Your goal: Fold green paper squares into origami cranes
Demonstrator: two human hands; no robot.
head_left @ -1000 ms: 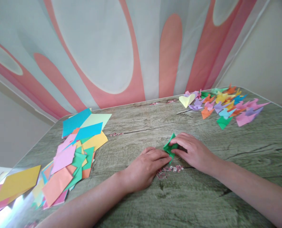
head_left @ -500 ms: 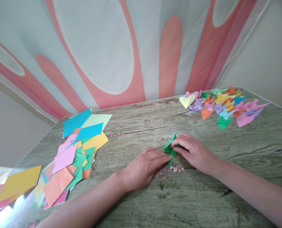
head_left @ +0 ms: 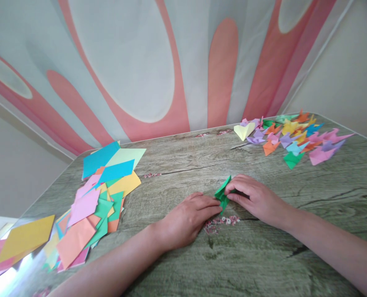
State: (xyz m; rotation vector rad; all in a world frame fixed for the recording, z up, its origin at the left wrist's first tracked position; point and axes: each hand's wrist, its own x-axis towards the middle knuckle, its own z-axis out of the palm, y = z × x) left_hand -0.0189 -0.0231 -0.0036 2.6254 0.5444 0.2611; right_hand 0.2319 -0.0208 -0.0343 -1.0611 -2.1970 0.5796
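Observation:
A small piece of folded green paper [head_left: 223, 198] stands partly raised off the table, its layers spread at the top. My right hand [head_left: 248, 196] pinches its right side between thumb and fingers. Palm down on the wood, my left hand [head_left: 191, 218] keeps its fingers together, with the tips pressed on the paper's lower left edge. Its thumb is hidden beneath the hand. Part of the paper is covered by my fingertips.
Loose coloured sheets [head_left: 84, 206] lie in an overlapping heap on the left of the wood-grain table [head_left: 177, 165]. Several folded paper cranes [head_left: 291, 140] stand at the far right, with a pale yellow folded piece [head_left: 244, 131] beside them. A patterned curtain [head_left: 124, 62] hangs behind the table.
The green paper and my right hand have shifted very slightly to the right. My left fingertips now cover a little less of the paper.

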